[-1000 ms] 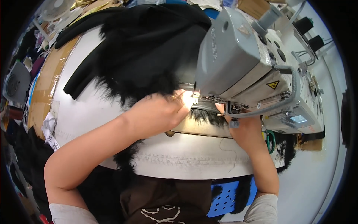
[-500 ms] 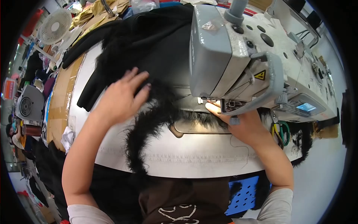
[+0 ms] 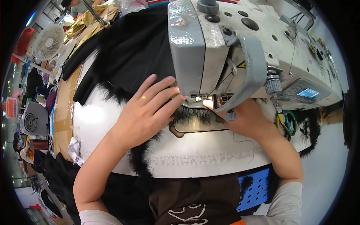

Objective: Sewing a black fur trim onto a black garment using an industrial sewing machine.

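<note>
Left hand (image 3: 144, 118) has swung in toward the needle since half a second back, when it was up and off to the left; right hand (image 3: 245, 119) stayed put, and the whole view slid over a bit too. What I've got on my feed is one black fabric garment with fluffy black fur trim (image 3: 193, 115), its smooth black cloth (image 3: 144, 52) heaped left of the machine and the trim running just below the lit needle area. Two black tube-shaped ends (image 3: 85, 89) stick out at the left.

Fingers: four show on the left, fanned with gaps and slightly bent, laid over the garment with the tips right beside the machine head, not wrapped around anything I can see. Thumb's hidden. One plain gold ring (image 3: 144, 98) on that hand. On the right, one fingertip pokes out by the needle area; the rest are behind the machine, so I can't tell how open they are or whether they're pinching anything.

Around that: one grey-and-white sewing machine (image 3: 187, 56), one white tabletop with a printed ruler scale (image 3: 202, 146), one pair of green-and-yellow-handled scissors (image 3: 289, 123) right of the wrist, one round white fan (image 3: 48, 42) far left.
</note>
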Demonstrator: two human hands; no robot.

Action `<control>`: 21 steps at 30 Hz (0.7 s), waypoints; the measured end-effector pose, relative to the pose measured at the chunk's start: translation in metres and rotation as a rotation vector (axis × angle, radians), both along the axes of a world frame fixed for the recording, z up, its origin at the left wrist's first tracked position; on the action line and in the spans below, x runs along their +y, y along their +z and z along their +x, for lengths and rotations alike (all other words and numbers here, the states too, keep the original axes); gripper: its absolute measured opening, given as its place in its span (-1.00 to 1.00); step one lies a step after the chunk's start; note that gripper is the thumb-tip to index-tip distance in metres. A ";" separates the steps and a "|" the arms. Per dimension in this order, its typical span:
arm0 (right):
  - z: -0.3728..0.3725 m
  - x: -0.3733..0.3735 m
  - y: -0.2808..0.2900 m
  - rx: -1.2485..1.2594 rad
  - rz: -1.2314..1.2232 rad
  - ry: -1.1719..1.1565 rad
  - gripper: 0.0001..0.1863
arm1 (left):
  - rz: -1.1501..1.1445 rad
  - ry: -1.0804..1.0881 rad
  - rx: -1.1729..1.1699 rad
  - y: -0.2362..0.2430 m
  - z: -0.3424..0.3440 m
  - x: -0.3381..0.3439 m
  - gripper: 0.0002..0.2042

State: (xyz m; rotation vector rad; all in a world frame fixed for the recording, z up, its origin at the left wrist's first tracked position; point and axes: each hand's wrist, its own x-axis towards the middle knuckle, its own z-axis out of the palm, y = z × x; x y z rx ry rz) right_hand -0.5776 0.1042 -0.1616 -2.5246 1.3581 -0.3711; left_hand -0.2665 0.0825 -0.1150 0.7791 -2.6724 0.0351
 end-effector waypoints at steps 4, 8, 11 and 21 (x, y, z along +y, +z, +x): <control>0.004 0.002 0.005 -0.061 0.097 -0.067 -0.71 | 0.051 -0.113 0.000 -0.011 -0.001 -0.015 -0.75; 0.001 0.001 -0.002 -0.070 -0.311 0.119 -0.92 | 0.036 -0.040 -0.062 -0.013 -0.003 -0.007 -0.77; -0.006 0.002 0.011 -0.036 -0.355 0.182 -0.87 | -0.030 -0.047 -0.125 -0.015 -0.009 0.009 -0.76; -0.018 0.006 0.020 0.043 -0.363 0.189 -0.74 | -0.194 -0.031 -0.117 -0.029 -0.016 0.009 -0.66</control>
